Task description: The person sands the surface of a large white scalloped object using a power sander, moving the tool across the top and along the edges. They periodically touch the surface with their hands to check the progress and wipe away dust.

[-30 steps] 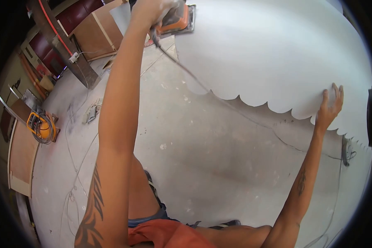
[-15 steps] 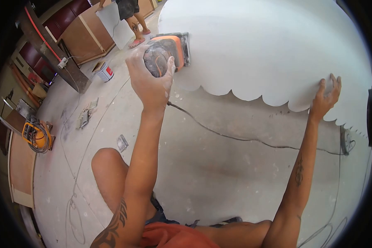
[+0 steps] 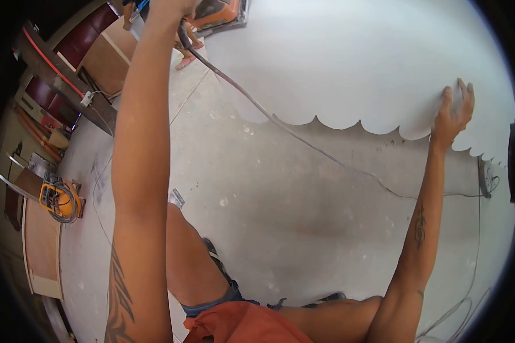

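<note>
An orange and black power sander (image 3: 218, 14) lies against the left edge of a large white panel (image 3: 337, 57) at the top of the view. My left hand (image 3: 176, 10) is closed on the sander, partly cut off by the top edge of the frame. The sander's dark cord (image 3: 303, 143) hangs from beside this hand and runs right across the floor. My right hand (image 3: 453, 117) rests on the panel near its scalloped lower edge, fingers spread and holding nothing.
Another person's legs (image 3: 187, 51) show behind my left arm. A yellow compressor (image 3: 60, 200) stands at left near a wooden board (image 3: 43, 246). A dark post (image 3: 68, 80) leans across the upper left. A power outlet block (image 3: 488, 178) sits at right, with loose cable below.
My left hand and the sander have moved up and left along the panel, stretching the cord upward. My right hand remains on the panel near the same place.
</note>
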Available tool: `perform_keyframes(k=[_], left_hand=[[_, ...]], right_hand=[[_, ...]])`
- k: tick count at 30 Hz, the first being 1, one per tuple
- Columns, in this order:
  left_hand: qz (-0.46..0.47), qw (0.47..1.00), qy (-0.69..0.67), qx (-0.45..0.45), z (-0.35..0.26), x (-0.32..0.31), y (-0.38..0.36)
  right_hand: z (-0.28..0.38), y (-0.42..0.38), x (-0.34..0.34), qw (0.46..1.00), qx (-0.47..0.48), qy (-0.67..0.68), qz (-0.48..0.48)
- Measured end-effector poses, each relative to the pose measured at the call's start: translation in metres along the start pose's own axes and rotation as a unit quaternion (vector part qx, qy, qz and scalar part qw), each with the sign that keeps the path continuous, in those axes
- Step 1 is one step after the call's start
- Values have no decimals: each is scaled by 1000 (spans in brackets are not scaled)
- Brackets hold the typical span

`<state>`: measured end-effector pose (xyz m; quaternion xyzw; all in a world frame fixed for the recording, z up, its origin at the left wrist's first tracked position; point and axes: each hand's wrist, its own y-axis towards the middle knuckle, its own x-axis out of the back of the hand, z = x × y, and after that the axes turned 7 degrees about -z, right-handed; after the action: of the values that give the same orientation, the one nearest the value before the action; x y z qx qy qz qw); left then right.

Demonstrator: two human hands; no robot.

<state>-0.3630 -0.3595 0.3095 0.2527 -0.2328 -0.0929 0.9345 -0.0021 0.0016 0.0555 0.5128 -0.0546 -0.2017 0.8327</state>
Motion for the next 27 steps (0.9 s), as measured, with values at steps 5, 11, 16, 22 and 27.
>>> perform_keyframes(k=[5,11,16,22,27], left_hand=[[-48,996,-52,45,11,-11,-23],[-133,981,-89,110,-67,19,-100],[-142,954,-145,220,-106,30,-130],[-149,922,-195,299,-126,39,-131],[-143,901,-225,343,-130,43,-134]], right_hand=[[-25,9,-11,997,66,22,-32],[-33,18,-2,979,163,-115,-29],[-56,41,20,970,208,-73,99],[-78,61,54,979,88,-43,179],[-61,92,96,949,-47,41,308]])
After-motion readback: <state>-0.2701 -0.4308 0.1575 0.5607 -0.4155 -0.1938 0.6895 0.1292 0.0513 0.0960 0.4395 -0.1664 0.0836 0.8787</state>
